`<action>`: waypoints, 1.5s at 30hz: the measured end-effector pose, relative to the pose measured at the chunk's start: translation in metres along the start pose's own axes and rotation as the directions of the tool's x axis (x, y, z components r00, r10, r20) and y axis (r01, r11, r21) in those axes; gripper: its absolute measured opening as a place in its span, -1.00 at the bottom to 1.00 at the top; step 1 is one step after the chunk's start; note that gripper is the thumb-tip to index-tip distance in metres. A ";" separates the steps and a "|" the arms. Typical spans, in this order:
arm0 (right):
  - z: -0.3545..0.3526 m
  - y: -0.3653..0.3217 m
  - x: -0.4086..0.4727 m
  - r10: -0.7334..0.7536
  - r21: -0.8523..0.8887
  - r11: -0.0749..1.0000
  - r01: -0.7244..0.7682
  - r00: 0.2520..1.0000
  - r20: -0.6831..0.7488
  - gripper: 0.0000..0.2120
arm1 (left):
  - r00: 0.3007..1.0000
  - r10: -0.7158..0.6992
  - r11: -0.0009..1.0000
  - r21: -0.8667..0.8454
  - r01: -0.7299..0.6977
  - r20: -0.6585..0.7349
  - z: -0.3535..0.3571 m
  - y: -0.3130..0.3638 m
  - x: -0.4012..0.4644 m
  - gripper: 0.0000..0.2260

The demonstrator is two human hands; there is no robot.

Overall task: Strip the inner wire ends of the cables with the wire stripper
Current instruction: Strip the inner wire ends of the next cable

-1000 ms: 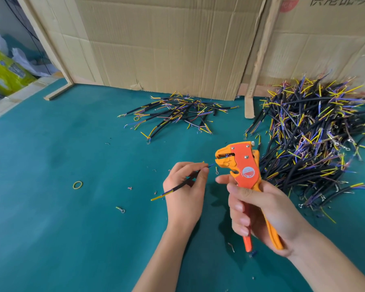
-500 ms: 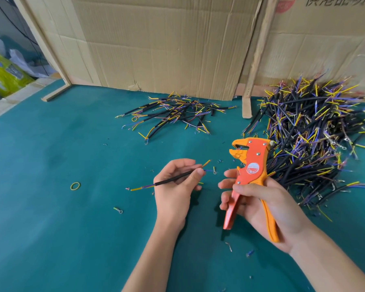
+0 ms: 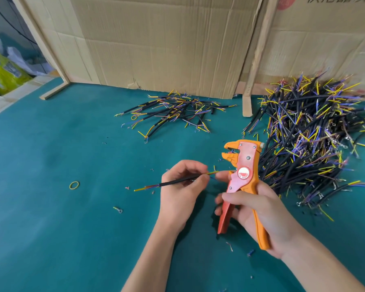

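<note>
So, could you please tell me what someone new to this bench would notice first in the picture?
Probably the orange wire stripper, gripped upright in the right hand near the middle of the green table. Next, the big tangle of black cables at the right, with a smaller pile further back. The left hand pinches one thin cable beside the stripper.

Two hands are at work: the left hand (image 3: 182, 186) pinches one black cable (image 3: 178, 181), the right hand (image 3: 259, 209) grips one orange wire stripper (image 3: 243, 175). Two heaps of cables lie on the green mat (image 3: 51, 228): a small heap (image 3: 175, 111) and a big heap (image 3: 316, 135), both too tangled to count. One yellow rubber band (image 3: 74, 185) lies apart, another (image 3: 133, 117) beside the small heap. One loose ring terminal (image 3: 118, 210). Two cardboard sheets (image 3: 167, 39) stand behind.
</note>
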State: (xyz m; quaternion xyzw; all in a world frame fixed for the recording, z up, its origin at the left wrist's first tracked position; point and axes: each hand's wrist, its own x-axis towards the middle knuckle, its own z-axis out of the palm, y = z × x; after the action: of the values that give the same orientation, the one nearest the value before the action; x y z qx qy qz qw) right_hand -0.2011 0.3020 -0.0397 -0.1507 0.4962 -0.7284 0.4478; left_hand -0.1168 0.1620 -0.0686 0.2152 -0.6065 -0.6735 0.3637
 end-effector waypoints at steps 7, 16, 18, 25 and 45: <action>0.001 -0.004 -0.002 -0.032 -0.031 0.999 0.033 0.999 0.030 -0.59 | 0.998 0.035 0.995 0.087 -0.039 0.053 0.001 -0.001 0.000 -0.85; -0.002 -0.006 -0.003 0.009 -0.166 0.986 -0.015 0.999 -0.036 -0.63 | 0.982 0.187 0.851 0.498 -0.170 0.015 0.007 -0.009 -0.003 -0.88; -0.003 -0.006 -0.002 0.021 -0.161 0.987 -0.028 0.999 -0.044 -0.62 | 0.969 0.245 0.797 0.564 -0.213 0.021 0.008 -0.011 -0.003 -0.89; -0.004 -0.008 -0.002 0.027 -0.160 0.987 -0.031 0.999 -0.027 -0.53 | 0.959 0.281 0.790 0.573 -0.219 -0.021 0.009 -0.012 -0.004 -0.90; -0.002 -0.010 -0.002 0.020 -0.061 0.998 -0.015 0.997 0.072 -0.53 | 0.968 0.250 0.831 0.515 -0.209 -0.012 0.008 -0.010 -0.005 -0.90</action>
State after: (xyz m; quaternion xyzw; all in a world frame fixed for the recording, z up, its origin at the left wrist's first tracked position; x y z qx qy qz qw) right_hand -0.2061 0.3062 -0.0317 -0.1861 0.5028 -0.7031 0.4671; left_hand -0.1216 0.1707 -0.0779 0.2557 -0.7695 -0.4313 0.3955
